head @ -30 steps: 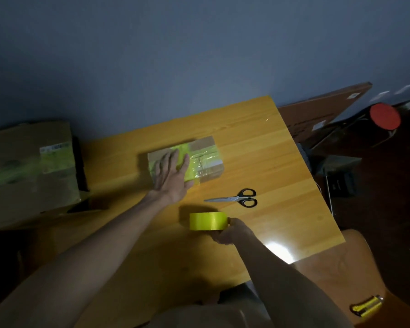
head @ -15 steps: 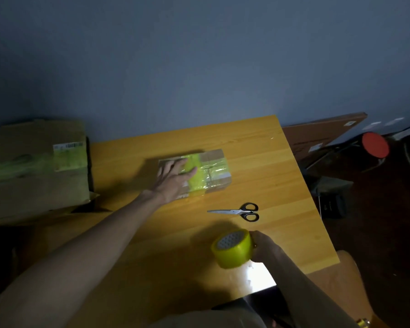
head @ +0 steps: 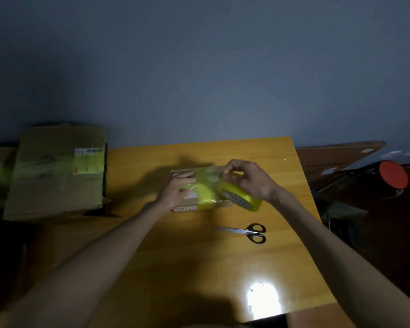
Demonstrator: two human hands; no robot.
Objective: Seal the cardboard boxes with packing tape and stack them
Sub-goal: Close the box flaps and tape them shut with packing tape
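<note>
A small cardboard box (head: 187,204) wrapped with yellow-green tape lies in the middle of the wooden table (head: 199,268). My left hand (head: 175,189) rests flat on the box's left part with straight fingers. My right hand (head: 247,179) grips the yellow tape roll (head: 240,197) and holds it tilted over the box's right end. Its fingers curl over the top of the roll. The box's right side is hidden behind the roll and hand.
Black-handled scissors (head: 247,232) lie on the table in front of the box. A large taped cardboard box (head: 55,171) with a label stands at the left. A brown board (head: 336,157) and a red round object (head: 393,175) are off the table's right edge.
My right hand has lifted the tape roll from the table's near side up to the box's right end. My left hand stays on the box. The camera has tilted upward.
</note>
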